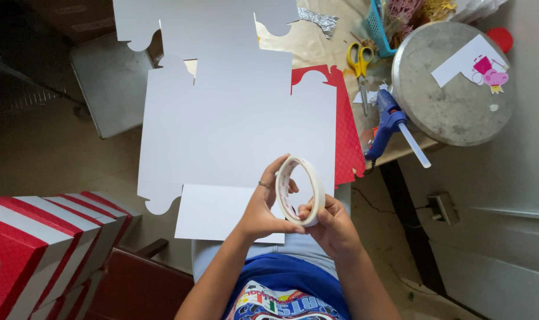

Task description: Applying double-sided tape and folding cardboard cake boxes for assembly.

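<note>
**Finding the tape end on the roll**

Both hands share the grip on a tape roll [302, 189] held on edge at lower centre of the frame, above the lap. Left hand [263, 210] closes on the near rim, thumb pressed at the bottom of the ring and fingers curled over its left side; a ring shows on one finger. Right hand [332, 228] pinches the lower right rim, thumb against the outer face.

Judging from this hold, the step is picking up the loose end of the tape. It would go best with the left hand keeping the roll steady while a right thumbnail scrapes along the outer face, turning the roll slowly until the edge catches. Whether the end is lifted yet cannot be told.

Just behind the roll lies a flat white card cut-out [234, 127], with a red patterned sheet [346, 136] under its right edge. Further right on the surface [323, 44] sit a blue glue gun [388, 121], yellow scissors [359, 62] and a round metal tray [453, 104]. Red-and-white striped boxes [38, 249] stand lower left.
</note>
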